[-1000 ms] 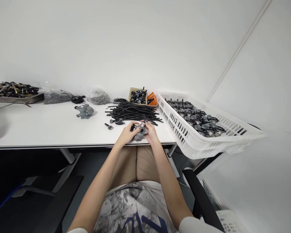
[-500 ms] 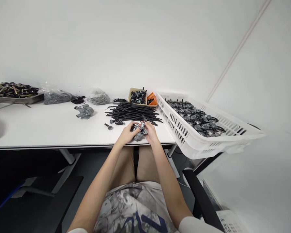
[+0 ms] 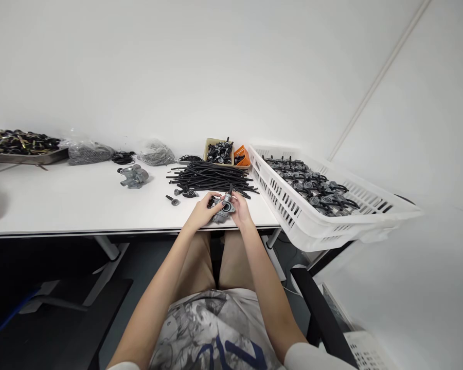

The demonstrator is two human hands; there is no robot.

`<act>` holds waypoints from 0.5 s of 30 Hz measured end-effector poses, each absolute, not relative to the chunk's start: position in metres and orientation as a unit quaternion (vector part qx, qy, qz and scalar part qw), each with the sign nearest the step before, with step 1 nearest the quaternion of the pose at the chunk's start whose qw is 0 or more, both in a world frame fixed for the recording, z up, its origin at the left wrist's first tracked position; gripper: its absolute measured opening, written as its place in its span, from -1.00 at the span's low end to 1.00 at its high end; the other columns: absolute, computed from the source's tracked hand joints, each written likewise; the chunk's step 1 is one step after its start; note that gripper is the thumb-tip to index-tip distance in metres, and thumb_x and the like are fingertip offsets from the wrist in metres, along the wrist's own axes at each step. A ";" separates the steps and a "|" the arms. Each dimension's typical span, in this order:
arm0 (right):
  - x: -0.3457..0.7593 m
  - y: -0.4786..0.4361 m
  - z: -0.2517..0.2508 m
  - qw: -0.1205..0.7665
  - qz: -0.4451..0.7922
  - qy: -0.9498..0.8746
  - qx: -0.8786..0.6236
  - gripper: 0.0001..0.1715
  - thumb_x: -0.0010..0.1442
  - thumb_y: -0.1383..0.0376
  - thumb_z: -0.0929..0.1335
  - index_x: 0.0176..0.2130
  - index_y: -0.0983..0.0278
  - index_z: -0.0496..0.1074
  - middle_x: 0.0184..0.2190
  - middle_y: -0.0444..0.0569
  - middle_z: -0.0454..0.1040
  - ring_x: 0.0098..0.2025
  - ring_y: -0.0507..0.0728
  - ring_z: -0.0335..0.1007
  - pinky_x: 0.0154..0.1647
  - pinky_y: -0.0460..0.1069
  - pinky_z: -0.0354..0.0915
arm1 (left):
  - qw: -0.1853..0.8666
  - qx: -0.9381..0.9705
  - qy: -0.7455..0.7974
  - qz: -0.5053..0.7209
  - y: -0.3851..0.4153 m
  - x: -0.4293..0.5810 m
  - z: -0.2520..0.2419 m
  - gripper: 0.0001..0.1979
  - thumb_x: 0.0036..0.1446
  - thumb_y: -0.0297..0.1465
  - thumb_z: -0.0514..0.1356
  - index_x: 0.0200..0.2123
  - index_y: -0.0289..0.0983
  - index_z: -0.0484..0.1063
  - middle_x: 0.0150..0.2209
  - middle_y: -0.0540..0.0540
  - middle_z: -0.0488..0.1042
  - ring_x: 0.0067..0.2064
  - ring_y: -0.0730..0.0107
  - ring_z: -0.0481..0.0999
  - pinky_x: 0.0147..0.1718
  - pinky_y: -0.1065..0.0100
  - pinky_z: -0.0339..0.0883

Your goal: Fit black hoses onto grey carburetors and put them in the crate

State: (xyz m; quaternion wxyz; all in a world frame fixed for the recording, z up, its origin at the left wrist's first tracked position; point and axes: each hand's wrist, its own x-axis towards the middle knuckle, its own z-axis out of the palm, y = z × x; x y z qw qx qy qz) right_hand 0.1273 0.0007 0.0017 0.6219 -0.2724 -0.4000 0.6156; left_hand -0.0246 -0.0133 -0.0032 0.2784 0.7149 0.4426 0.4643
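A grey metal carburetor (image 3: 222,212) is held near the table's front edge, its round bore facing me. My left hand (image 3: 203,210) is closed round its left side, the thumb resting across the body. On the other side, my right hand (image 3: 241,209) has its fingers at a cap with a black rubber boot (image 3: 230,189) on top of the carburetor; the fingertips are partly hidden. Left of my hands, a few similar black-and-grey caps (image 3: 189,192) lie on the table, with a single cap (image 3: 173,201) nearer to me.
Behind my hands lies a heap of black rubber hoses (image 3: 212,177). A white crate (image 3: 278,203) of carburetors stands at right. A beige bin (image 3: 208,149) of caps and an orange basket (image 3: 242,153) are at the back. Grey carburetors (image 3: 134,177), plastic bags (image 3: 89,153) and a metal tray (image 3: 27,157) lie leftward.
My right fingers have shifted slightly at the top of the carburetor, and the cap with its black boot now shows upright there. My left hand keeps its hold.
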 end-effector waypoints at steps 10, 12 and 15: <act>0.129 0.001 0.000 0.625 0.611 -0.404 -0.272 -0.92 0.02 0.29 0.41 -0.41 0.22 0.42 -0.46 -0.10 0.59 -0.39 0.10 0.47 -0.37 -0.05 0.33 | 0.278 0.713 0.444 0.465 -0.012 -0.026 -0.005 -0.54 0.13 -0.08 0.17 0.01 -0.20 0.42 -0.15 -0.09 0.56 -0.20 0.24 0.49 -0.12 0.25 0.33; 0.129 0.001 0.000 0.621 0.615 -0.403 -0.273 -0.84 0.00 0.27 0.44 -0.33 0.23 0.47 -0.46 -0.11 0.59 -0.40 0.09 0.47 -0.38 -0.05 0.33 | 0.278 0.713 0.444 0.465 -0.011 -0.026 -0.005 -0.55 0.14 -0.08 0.17 0.02 -0.20 0.42 -0.13 -0.09 0.56 -0.20 0.25 0.49 -0.12 0.25 0.33; 0.128 0.001 0.001 0.617 0.622 -0.400 -0.270 -0.71 -0.06 0.24 0.50 -0.26 0.25 0.52 -0.47 -0.12 0.58 -0.42 0.07 0.45 -0.39 -0.07 0.32 | 0.276 0.714 0.444 0.466 -0.012 -0.026 -0.005 -0.55 0.14 -0.08 0.18 0.02 -0.19 0.42 -0.10 -0.09 0.56 -0.19 0.25 0.49 -0.11 0.26 0.33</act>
